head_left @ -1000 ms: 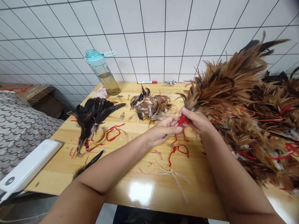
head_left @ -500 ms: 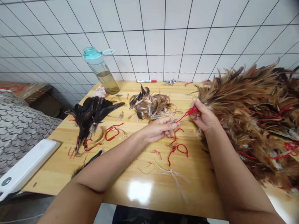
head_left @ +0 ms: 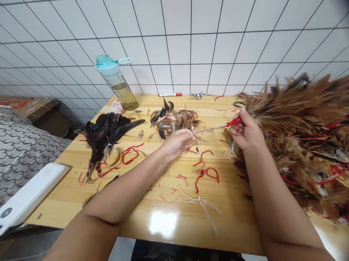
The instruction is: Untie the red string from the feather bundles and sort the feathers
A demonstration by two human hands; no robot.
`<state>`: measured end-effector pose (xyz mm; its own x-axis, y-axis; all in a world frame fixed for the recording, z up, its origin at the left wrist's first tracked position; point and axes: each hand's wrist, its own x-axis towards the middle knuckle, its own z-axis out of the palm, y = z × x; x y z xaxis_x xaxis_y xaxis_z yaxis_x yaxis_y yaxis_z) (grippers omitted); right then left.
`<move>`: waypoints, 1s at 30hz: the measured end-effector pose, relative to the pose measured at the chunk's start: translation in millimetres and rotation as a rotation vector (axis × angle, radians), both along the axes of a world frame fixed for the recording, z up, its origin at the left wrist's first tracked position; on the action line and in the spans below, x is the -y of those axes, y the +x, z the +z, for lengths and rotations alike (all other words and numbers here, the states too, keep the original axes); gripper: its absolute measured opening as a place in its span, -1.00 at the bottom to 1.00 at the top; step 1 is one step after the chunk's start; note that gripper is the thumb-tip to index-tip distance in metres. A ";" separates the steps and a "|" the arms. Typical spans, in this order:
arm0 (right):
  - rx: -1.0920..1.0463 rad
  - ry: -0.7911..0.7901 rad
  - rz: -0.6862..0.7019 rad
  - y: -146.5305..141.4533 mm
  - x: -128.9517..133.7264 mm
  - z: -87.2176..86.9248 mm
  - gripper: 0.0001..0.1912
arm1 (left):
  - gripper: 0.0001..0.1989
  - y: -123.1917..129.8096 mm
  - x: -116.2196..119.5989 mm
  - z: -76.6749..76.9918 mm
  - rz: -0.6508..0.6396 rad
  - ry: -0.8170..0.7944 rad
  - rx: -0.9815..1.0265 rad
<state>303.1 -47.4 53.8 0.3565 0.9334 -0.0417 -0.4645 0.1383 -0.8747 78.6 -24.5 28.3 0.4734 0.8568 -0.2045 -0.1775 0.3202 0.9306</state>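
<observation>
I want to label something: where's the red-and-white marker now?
In the head view, the marker lies at the far edge of the table by the tiled wall, right of the bottle and beyond the small feather pile.

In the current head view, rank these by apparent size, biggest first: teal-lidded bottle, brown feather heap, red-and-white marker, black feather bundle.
1. Brown feather heap
2. Black feather bundle
3. Teal-lidded bottle
4. Red-and-white marker
</observation>
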 end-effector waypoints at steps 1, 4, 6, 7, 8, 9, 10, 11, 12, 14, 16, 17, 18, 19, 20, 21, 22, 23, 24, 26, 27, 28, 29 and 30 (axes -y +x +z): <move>-0.023 0.017 -0.019 0.0 0.5 2.8 -0.53 | -0.86 2.0 3.2 -2.3 -0.058 0.021 -0.063; -0.068 0.016 -0.084 0.1 0.6 6.7 -0.49 | -0.89 6.4 16.4 0.9 -0.315 0.227 -0.187; -0.048 -0.037 -0.106 -0.7 -0.3 4.5 -0.48 | -0.90 5.3 22.5 10.5 -0.440 0.345 -0.146; -0.023 -0.073 -0.110 -1.4 -0.8 2.5 -0.49 | -0.89 3.5 22.9 16.1 -0.415 0.376 -0.084; 0.005 -0.107 -0.111 -2.4 -1.3 0.3 -0.49 | -0.89 0.8 21.2 21.2 -0.330 0.388 0.006; 0.035 -0.136 -0.107 -3.6 -1.5 -1.7 -0.50 | -0.88 -2.4 17.3 25.3 -0.219 0.382 0.108; 0.060 -0.156 -0.098 -4.7 -1.6 -3.4 -0.51 | -0.88 -5.9 11.5 28.1 -0.101 0.355 0.205; 0.079 -0.166 -0.084 -5.8 -1.5 -4.3 -0.52 | -0.88 -9.6 4.3 29.4 0.006 0.322 0.284; 0.089 -0.167 -0.063 -6.5 -1.2 -4.6 -0.53 | -0.89 -13.3 -3.6 29.2 0.104 0.293 0.341; 0.078 -0.139 -0.019 -6.5 -0.3 -2.8 -0.54 | -0.88 -19.4 -18.9 25.2 0.251 0.229 0.383; 0.037 -0.086 0.002 -4.0 0.8 1.4 -0.55 | -0.87 -22.8 -29.0 18.7 0.351 0.173 0.363; 0.009 -0.056 -0.007 -1.7 1.3 4.0 -0.55 | -0.87 -23.2 -31.2 15.5 0.379 0.158 0.331; -0.023 -0.028 -0.032 1.2 1.9 6.7 -0.55 | -0.88 -22.7 -31.1 12.6 0.386 0.158 0.284; -0.057 -0.004 -0.068 4.5 2.4 9.2 -0.55 | -0.89 -21.5 -29.1 10.4 0.366 0.173 0.218; -0.092 0.014 -0.109 8.1 2.8 11.3 -0.54 | -0.91 -19.8 -25.4 9.2 0.310 0.202 0.140; -0.125 0.026 -0.149 11.8 3.1 12.9 -0.52 | -0.91 -17.8 -20.7 9.0 0.228 0.246 0.061; -0.151 0.031 -0.184 15.3 3.4 13.9 -0.51 | -0.92 -15.8 -15.6 9.9 0.135 0.296 -0.003; -0.164 0.028 -0.215 18.4 3.5 14.3 -0.50 | -0.92 -14.1 -11.0 11.8 0.050 0.346 -0.033; -0.160 0.018 -0.247 20.8 3.4 14.1 -0.51 | -0.92 -13.0 -7.4 14.6 0.001 0.382 -0.014; -0.099 -0.014 -0.303 22.8 3.0 12.7 -0.54 | -0.91 -12.7 -5.4 21.1 0.010 0.395 0.130; -0.050 -0.030 -0.312 22.4 2.7 11.7 -0.56 | -0.89 -13.6 -7.2 24.2 0.060 0.374 0.219; 0.001 -0.043 -0.306 21.1 2.3 10.8 -0.58 | -0.87 -15.0 -10.6 26.6 0.123 0.343 0.298; 0.046 -0.052 -0.286 19.2 2.1 10.1 -0.59 | -0.85 -16.8 -15.2 28.0 0.191 0.307 0.354; 0.078 -0.058 -0.255 17.1 2.0 9.8 -0.60 | -0.83 -18.8 -20.4 28.3 0.259 0.269 0.387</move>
<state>320.1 -49.4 63.6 0.5838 0.8100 -0.0553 -0.3520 0.1911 -0.9163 59.9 -4.1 56.6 0.2368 0.9535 0.1863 -0.5655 -0.0207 0.8245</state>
